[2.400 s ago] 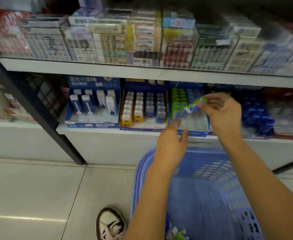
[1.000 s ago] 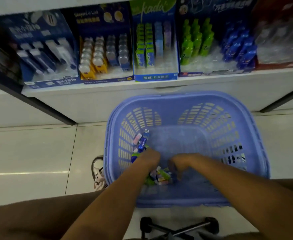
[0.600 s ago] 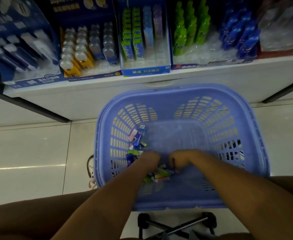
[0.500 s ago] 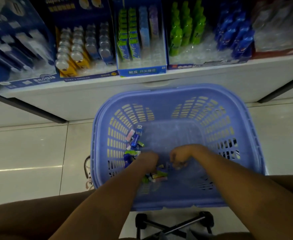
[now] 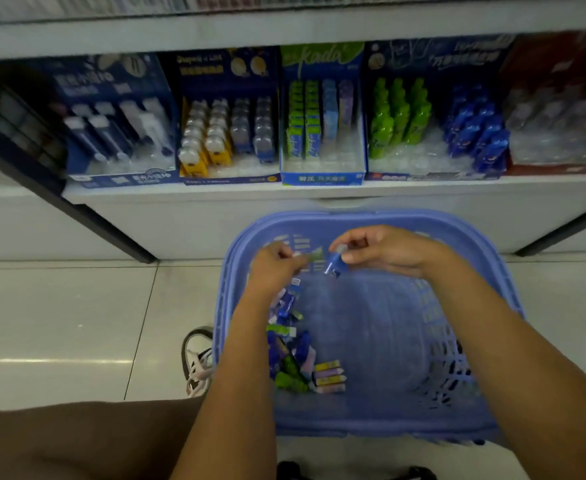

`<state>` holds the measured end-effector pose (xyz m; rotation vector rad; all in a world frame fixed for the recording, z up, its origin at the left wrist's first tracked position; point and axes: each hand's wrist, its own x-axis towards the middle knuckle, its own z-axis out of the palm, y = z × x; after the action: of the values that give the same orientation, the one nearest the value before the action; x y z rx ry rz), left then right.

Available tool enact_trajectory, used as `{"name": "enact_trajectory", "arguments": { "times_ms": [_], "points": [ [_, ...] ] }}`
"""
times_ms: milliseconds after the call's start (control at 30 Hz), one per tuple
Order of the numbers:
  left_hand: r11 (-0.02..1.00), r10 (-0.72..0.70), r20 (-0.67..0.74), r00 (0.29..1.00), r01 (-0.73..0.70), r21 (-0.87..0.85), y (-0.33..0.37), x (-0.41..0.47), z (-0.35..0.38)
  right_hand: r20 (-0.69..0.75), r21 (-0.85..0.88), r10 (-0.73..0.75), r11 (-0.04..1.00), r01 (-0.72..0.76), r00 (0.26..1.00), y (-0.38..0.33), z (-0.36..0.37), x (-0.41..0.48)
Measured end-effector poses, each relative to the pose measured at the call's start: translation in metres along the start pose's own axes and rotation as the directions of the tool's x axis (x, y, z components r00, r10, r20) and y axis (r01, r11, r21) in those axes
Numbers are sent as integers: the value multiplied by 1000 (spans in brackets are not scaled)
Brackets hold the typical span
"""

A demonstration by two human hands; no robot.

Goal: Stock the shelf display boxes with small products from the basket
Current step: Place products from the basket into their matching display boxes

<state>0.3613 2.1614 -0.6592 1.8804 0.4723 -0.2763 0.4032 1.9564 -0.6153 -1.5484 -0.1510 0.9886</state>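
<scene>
A blue plastic basket (image 5: 492, 271) stands below the shelf with several small packs (image 5: 295, 362) heaped at its left bottom. Over the basket's far side my left hand (image 5: 272, 268) pinches a small green pack (image 5: 314, 255). My right hand (image 5: 385, 249) pinches a small blue pack (image 5: 333, 263) that hangs down from its fingertips. On the shelf right above stands the green-topped display box (image 5: 322, 178), with green packs in its left rows and pale blue and lilac ones at the right.
Other display boxes flank it: yellow and blue items (image 5: 222, 133) to the left, green bottles (image 5: 399, 116) and blue ones (image 5: 475, 133) to the right. The white shelf edge (image 5: 180, 194) runs across. A shoe (image 5: 198, 358) and tiled floor lie left of the basket.
Both hands have risen from the heap at the basket's bottom to its far side, each now with a small pack. The view has tilted up toward the shelf.
</scene>
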Motion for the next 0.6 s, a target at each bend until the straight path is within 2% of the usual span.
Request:
{"name": "enact_trajectory", "arguments": {
  "times_ms": [67,100,200,267,367,467,600],
  "points": [
    [956,15,-118,993,-49,-290,22,-7,-33,0,-4,-103,995,103,995,-34,18,2],
    [925,36,-163,986,-95,-369,31,-11,-51,-11,-38,-150,988,150,989,-51,29,6],
    [840,106,-267,958,-230,-491,48,-21,-99,-129,-116,-300,951,286,945,-99,62,25],
    [763,126,-332,935,-305,-570,51,-24,-122,-243,-173,-409,911,375,880,-128,84,45],
    [679,84,-399,913,-345,-648,50,-29,-143,-326,-308,-547,833,460,771,-164,112,77],
    [614,18,-420,907,-342,-711,46,-30,-154,-396,-439,-615,779,447,683,-188,123,104],
    [572,-39,-425,905,-328,-752,42,-26,-159,-440,-690,-677,675,260,591,-195,110,124]
  ]
}}
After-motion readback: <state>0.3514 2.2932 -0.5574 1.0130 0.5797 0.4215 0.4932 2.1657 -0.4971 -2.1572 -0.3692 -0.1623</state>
